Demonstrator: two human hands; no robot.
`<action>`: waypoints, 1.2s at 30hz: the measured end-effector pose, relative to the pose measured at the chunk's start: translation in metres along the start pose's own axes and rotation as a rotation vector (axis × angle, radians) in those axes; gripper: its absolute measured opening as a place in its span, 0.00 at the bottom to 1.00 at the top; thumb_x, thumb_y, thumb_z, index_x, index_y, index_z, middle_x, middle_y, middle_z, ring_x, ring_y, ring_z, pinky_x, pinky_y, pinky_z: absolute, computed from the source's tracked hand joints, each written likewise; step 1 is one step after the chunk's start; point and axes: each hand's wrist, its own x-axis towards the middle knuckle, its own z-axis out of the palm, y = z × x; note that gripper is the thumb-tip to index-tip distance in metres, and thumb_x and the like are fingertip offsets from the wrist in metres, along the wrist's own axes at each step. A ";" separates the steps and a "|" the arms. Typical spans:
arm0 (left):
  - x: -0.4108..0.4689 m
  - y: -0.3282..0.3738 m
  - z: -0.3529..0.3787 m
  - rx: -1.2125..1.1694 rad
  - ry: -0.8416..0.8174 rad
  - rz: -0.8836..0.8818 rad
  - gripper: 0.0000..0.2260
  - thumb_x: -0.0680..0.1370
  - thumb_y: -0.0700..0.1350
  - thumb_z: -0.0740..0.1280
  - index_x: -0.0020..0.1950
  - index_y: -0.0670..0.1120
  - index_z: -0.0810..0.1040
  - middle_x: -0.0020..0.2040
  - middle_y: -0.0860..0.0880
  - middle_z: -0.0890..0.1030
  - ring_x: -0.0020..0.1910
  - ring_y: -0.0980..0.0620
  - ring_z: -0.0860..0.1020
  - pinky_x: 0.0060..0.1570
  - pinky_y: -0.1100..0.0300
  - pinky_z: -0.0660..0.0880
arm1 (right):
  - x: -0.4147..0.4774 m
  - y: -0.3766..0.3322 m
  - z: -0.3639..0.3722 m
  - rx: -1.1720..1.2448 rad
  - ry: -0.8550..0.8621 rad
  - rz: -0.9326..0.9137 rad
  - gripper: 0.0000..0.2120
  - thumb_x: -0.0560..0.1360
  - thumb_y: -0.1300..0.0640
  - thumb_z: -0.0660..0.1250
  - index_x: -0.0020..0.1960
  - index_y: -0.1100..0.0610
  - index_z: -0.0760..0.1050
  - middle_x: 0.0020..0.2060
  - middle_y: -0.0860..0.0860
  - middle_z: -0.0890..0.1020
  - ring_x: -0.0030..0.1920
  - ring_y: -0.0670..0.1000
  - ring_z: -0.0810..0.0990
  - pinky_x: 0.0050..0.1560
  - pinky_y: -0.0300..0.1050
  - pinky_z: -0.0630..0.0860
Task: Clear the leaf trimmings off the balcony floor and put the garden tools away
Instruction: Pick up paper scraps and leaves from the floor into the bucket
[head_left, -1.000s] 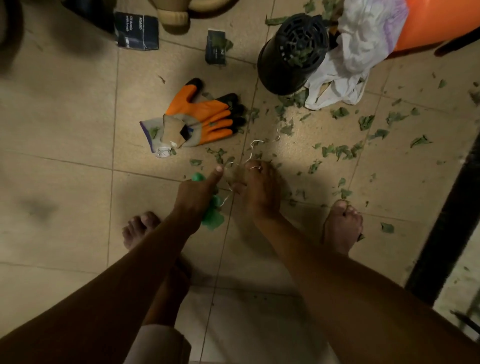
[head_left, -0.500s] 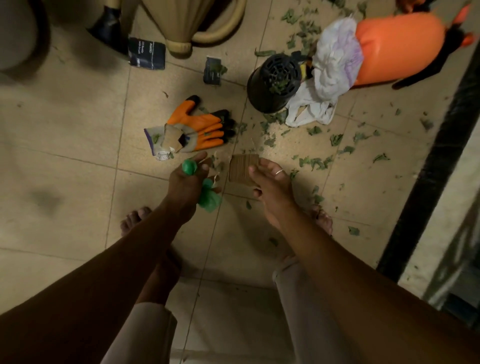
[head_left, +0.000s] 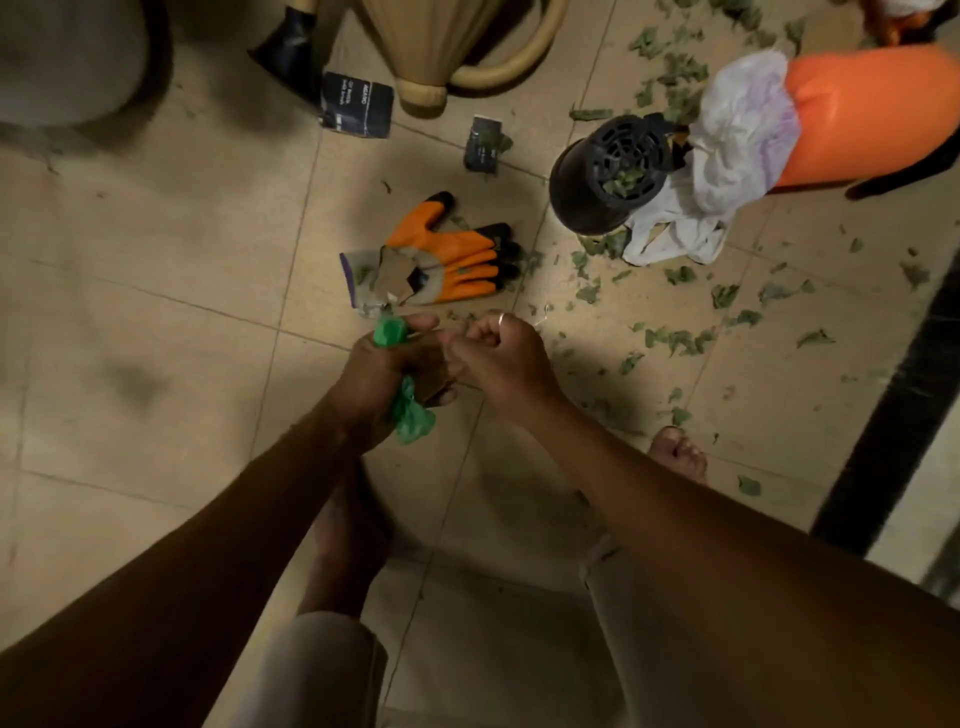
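Most leaf trimmings (head_left: 675, 340) litter the tiles at right, orange glove (head_left: 452, 265) unstowed at centre; left hand (head_left: 384, 374) grips green plastic (head_left: 413, 415), right hand (head_left: 506, 356) curls its fingers (head_left: 475, 340), apparently pinching thin wire (head_left: 544, 313).

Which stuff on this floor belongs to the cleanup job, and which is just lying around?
Job: leaf trimmings, orange gloves, black pot, green bag in left hand, wire in right hand.
Lying about: white plastic bag, black cards.
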 end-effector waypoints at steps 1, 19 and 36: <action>0.000 -0.001 -0.010 0.001 0.057 0.006 0.11 0.80 0.32 0.63 0.56 0.47 0.75 0.43 0.45 0.84 0.39 0.44 0.82 0.33 0.54 0.78 | 0.007 -0.005 0.007 -0.023 -0.003 -0.036 0.08 0.73 0.50 0.71 0.39 0.50 0.74 0.35 0.45 0.77 0.36 0.45 0.75 0.36 0.43 0.71; 0.035 0.012 -0.087 0.357 0.287 0.037 0.17 0.75 0.27 0.63 0.51 0.48 0.76 0.36 0.47 0.78 0.35 0.47 0.77 0.35 0.54 0.77 | 0.108 -0.024 0.085 -0.110 0.154 -0.076 0.22 0.83 0.56 0.62 0.75 0.61 0.67 0.70 0.60 0.73 0.69 0.59 0.73 0.56 0.39 0.68; 0.015 0.022 -0.065 0.179 0.034 0.240 0.21 0.78 0.61 0.66 0.63 0.49 0.77 0.53 0.45 0.85 0.49 0.49 0.85 0.44 0.56 0.81 | 0.041 -0.017 0.105 0.439 -0.163 0.175 0.03 0.78 0.59 0.70 0.50 0.55 0.82 0.36 0.48 0.84 0.32 0.43 0.80 0.31 0.40 0.73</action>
